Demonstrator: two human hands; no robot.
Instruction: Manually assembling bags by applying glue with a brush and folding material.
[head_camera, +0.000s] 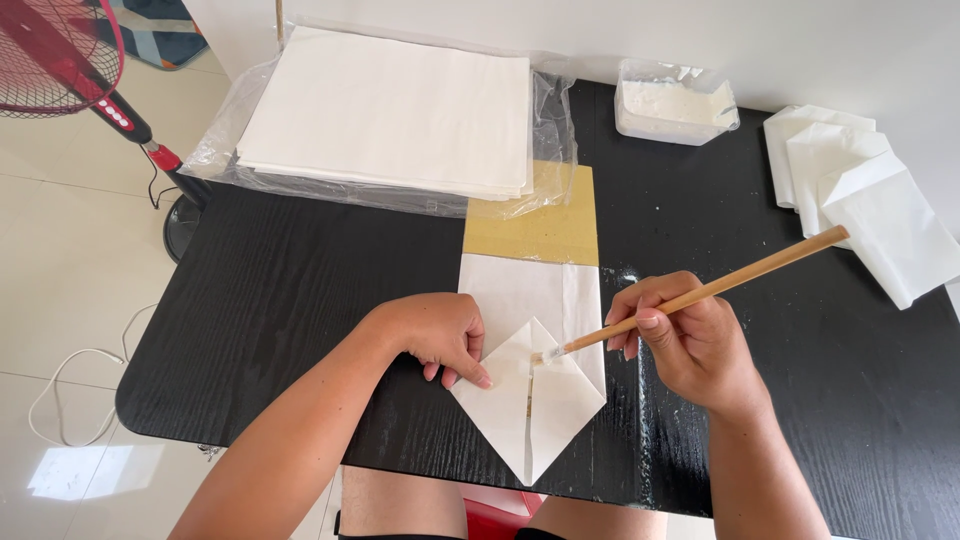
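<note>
Wooden brush (700, 293) gripped by right hand (690, 345); left hand (435, 335) fingers press folded white paper (535, 385) flat

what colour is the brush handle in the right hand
Light brown wood, clearest in the head view: long wooden brush handle in the right hand.

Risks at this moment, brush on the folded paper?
1. The brush in the right hand could smear paste past the flaps of the folded paper onto the black table.
2. The left hand pins only the left flap; the right one might shift.
3. The paper's point overhangs the table edge and could bend.
</note>
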